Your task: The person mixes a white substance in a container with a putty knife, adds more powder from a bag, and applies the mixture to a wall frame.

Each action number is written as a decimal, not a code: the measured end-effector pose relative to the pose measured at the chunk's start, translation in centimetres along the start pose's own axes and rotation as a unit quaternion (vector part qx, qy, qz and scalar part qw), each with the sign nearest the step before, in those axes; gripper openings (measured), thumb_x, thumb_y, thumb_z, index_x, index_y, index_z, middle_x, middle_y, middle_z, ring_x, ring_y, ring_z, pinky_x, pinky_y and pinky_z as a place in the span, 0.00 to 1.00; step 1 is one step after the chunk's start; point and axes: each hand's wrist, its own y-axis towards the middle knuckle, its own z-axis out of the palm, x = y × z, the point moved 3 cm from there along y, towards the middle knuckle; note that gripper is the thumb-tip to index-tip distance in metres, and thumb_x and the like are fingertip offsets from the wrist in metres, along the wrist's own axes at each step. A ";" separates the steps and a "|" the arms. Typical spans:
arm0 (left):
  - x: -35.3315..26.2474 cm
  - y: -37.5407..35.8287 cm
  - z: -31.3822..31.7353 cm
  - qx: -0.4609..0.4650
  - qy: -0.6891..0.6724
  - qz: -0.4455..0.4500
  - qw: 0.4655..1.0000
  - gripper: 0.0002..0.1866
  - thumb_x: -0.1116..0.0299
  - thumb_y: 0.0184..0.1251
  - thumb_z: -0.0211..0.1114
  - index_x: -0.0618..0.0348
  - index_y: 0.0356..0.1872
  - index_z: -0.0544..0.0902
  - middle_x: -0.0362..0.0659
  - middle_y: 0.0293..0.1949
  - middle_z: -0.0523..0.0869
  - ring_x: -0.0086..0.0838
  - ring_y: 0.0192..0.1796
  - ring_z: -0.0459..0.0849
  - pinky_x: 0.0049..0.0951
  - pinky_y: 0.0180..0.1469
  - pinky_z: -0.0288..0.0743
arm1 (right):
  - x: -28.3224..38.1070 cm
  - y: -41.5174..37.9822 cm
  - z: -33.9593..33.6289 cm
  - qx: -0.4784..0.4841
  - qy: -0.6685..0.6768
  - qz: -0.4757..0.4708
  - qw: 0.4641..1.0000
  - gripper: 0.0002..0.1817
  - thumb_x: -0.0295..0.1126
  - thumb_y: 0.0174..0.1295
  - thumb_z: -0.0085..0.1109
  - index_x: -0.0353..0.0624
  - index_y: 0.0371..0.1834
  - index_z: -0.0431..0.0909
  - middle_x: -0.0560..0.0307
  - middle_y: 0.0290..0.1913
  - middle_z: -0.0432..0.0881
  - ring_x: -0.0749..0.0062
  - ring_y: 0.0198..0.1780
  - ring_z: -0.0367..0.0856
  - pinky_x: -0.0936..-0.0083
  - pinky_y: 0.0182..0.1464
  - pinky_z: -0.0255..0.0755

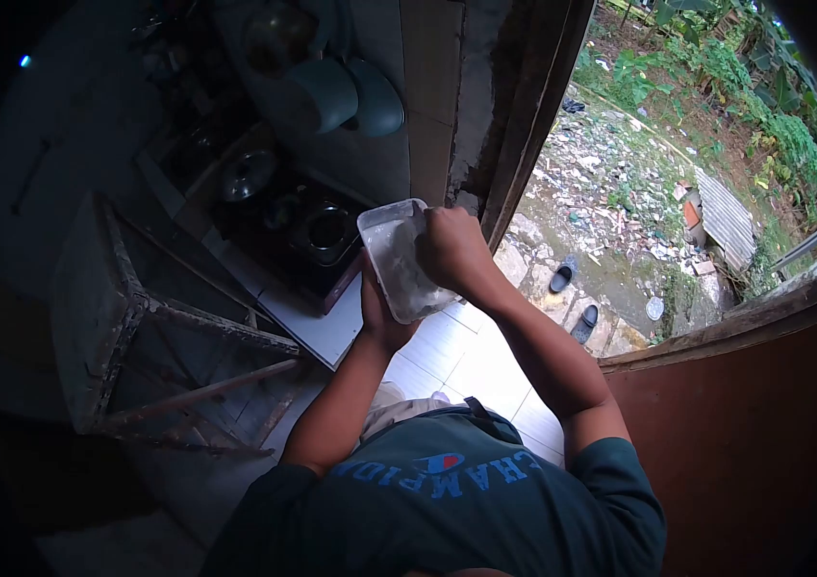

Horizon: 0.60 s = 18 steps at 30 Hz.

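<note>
A clear, whitish plastic container (395, 258) is held up in front of me, tilted so its inside faces me; something pale lies in it. My left hand (384, 310) is closed around its lower left side and underside, with most of the fingers hidden behind it. Over the container's right side is my right hand (452, 252), curled into a closed grip. Whatever it pinches is hidden by the fingers and the dim light.
A dark gas stove (326, 236) stands on the left, with a lidded pot (249, 176) beyond it. Pale green plastic vessels (379, 98) hang on the wall. A wooden frame (221, 322) is at left. Dark slippers (562, 277) lie outside the doorway on the right.
</note>
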 end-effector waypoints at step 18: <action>-1.2 -0.6 -0.1 0.026 0.421 0.215 0.881 0.58 0.72 0.48 0.85 0.58 0.77 0.51 0.51 0.69 0.68 0.41 0.69 0.74 0.41 0.69 0.72 | 1.1 -0.7 0.4 0.016 0.079 -0.066 0.995 0.10 0.26 0.56 0.61 0.32 0.39 0.84 0.33 0.33 0.84 0.37 0.39 0.84 0.51 0.43 0.80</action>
